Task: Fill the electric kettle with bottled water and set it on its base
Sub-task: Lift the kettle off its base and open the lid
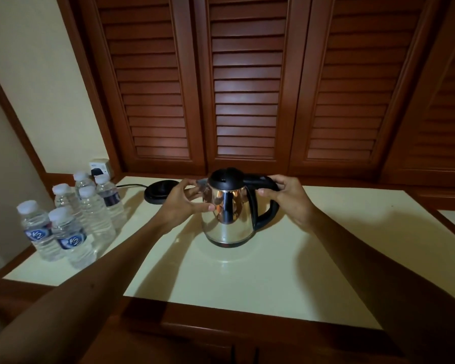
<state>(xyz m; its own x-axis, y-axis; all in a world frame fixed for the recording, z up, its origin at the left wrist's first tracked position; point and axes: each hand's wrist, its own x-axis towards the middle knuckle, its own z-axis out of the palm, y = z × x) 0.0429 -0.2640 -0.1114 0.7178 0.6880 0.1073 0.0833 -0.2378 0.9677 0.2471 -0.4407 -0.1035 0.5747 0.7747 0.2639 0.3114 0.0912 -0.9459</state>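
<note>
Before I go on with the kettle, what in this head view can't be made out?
- Water level inside the kettle: hidden by its closed black lid and steel wall.
- Base contacts: partly behind the left hand, dim.
- Wall plug: behind the bottles, too small.

label "K2" | two front water bottles (pixel 71 239)

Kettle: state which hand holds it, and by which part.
The right hand grips the kettle at the top of its black handle; the left hand curls round its steel body by the spout.
</note>
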